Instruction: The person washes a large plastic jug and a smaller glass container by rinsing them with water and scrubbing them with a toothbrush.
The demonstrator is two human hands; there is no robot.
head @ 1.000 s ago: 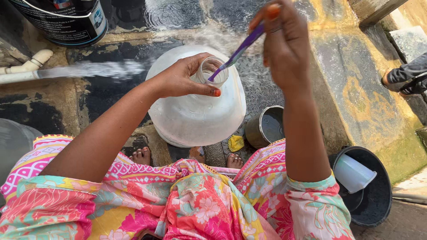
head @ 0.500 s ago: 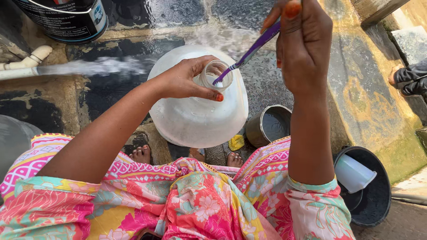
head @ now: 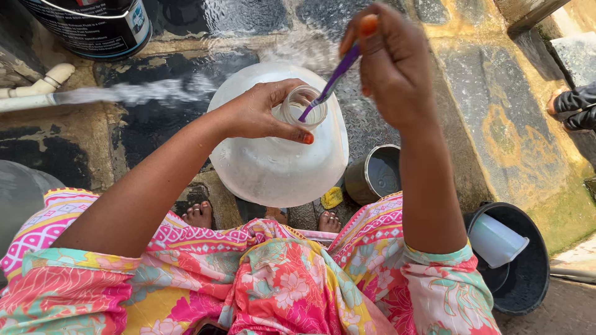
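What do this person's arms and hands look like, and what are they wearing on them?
Both forearms are bare. Short sleeves with a bright floral print in pink, orange, yellow and teal end near the elbows, the right one edged in teal. The left hand and the right hand wear no rings or bangles that show; their nails are painted orange-red.

Purple brush handle point(head: 335, 77); translucent white jug point(head: 279, 161); pink floral dress point(head: 279, 285).

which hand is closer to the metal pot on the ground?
Right. The right hand is above the metal pot in the picture, holding the purple brush. The left hand grips the neck of the big translucent jug, farther to the left.
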